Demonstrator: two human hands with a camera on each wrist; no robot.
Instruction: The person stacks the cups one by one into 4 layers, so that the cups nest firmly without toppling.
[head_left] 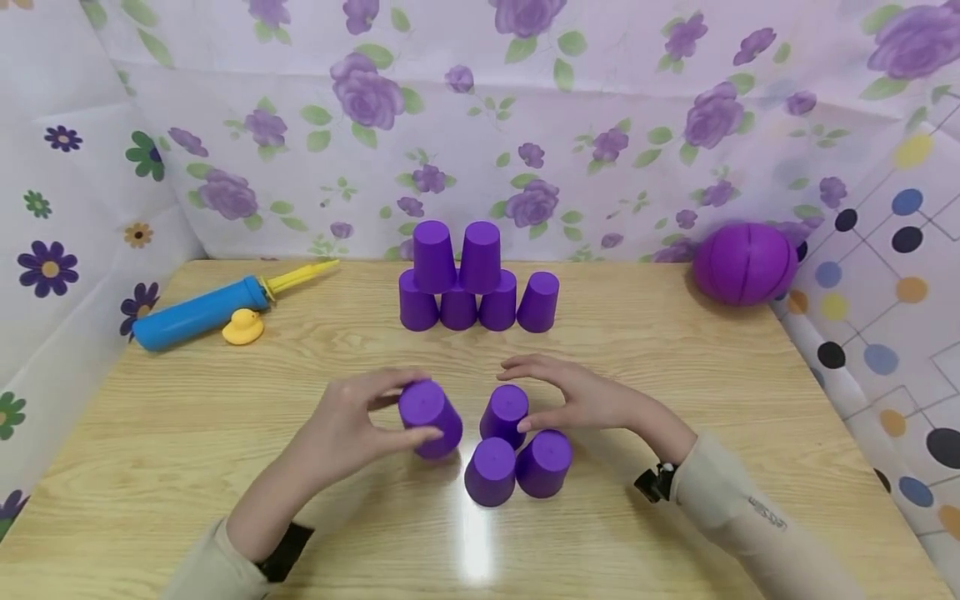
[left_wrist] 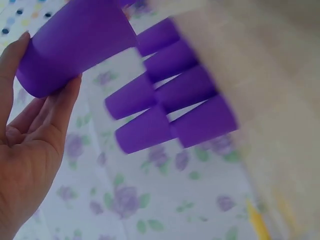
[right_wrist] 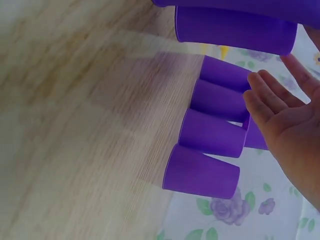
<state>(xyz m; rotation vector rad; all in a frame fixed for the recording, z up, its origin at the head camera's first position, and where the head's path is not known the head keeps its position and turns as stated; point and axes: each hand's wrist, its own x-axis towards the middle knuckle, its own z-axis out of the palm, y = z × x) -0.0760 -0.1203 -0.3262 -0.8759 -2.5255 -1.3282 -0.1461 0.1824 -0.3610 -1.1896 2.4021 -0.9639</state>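
You face the cup stack [head_left: 459, 307]; in front of its right side, your right hand [head_left: 573, 392] arches, loosely spread and empty, around the loose cup [head_left: 501, 412]; in front of its left, your left hand [head_left: 360, 429] grips the held cup [head_left: 437, 423], roughly upright

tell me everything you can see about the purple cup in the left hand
The purple cup is plain and smooth, and looks like plastic. It tapers towards its round, flat base, which faces up, so the mouth points down. The left hand grips it, thumb on the near side and fingers on the far side. It is left of three other purple cups, apart from them; whether its rim touches the table is unclear.
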